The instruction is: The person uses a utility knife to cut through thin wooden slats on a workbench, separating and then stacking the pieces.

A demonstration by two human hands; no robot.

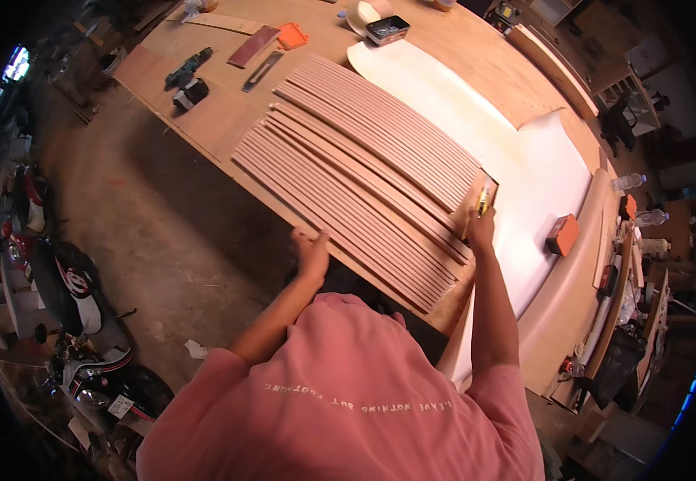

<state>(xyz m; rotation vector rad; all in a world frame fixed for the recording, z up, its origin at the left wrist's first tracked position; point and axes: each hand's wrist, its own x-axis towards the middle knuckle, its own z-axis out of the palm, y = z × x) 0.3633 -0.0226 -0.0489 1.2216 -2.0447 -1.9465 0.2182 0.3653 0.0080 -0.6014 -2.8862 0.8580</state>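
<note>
Rows of thin pinkish-brown wooden strips (340,212) lie side by side in front of me, forming a ribbed panel. A second ribbed group (380,120) lies beyond it, with a few looser strips (364,168) in the gap between. My left hand (311,255) grips the near edge of the table (212,152), beside the nearest strips. At the right ends of the strips, my right hand (481,228) is closed around a slim yellow-and-black tool (483,199) that looks like a utility knife. Its lower end is partly hidden by my fingers.
A large white sheet (524,208) with a curled edge spreads on the right, bearing an orange-and-black box (562,235). At the far left are a cordless drill (188,68), a battery pack (191,94) and a sanding block (253,46). Motorbikes (71,280) stand on the left.
</note>
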